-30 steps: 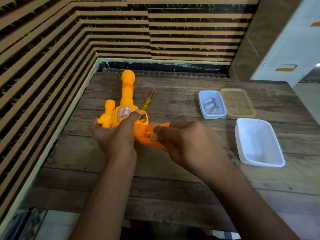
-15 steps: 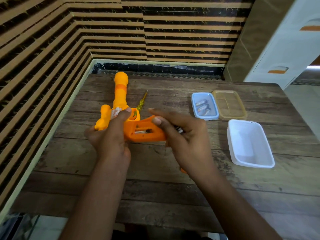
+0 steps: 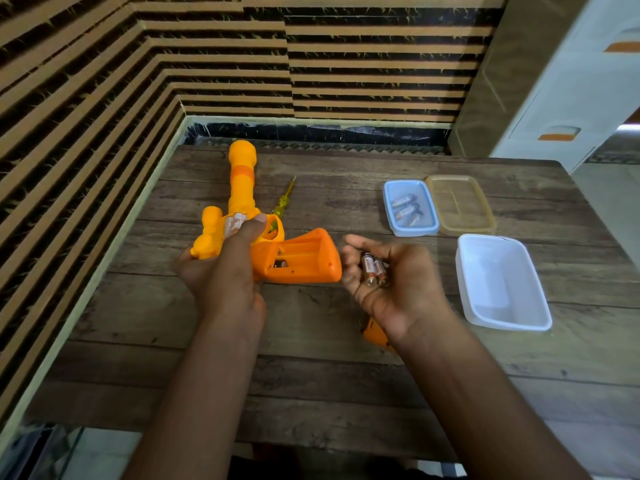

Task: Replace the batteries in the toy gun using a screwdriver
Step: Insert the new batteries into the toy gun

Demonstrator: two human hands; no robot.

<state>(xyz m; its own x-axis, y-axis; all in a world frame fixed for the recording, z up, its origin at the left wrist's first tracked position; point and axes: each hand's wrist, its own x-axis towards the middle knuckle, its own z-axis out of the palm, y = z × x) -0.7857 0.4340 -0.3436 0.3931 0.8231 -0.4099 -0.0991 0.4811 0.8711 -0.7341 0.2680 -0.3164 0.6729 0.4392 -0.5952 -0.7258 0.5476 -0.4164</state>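
The toy gun is at the left of the tabletop, with its barrel pointing away from the person. The left hand grips the gun body with the thumb laid across the top. The fingers underneath are hidden, and the hand covers much of the body. The grip points right, with its battery compartment uncovered and facing up. The ribbed slots are visible, but the shadowed inner end is hard to make out. The right hand is just beside the grip but apart from it, palm up, with its fingers curled around the batteries. Two show, and the exact count cannot be told. An orange part lies under the right wrist, mostly hidden. The screwdriver lies beyond the gun, its handle end concealed behind the body. At the right stand three containers: a blue tray holding loose cells whose markings are unreadable, a tan tray touching it, and a white tub.
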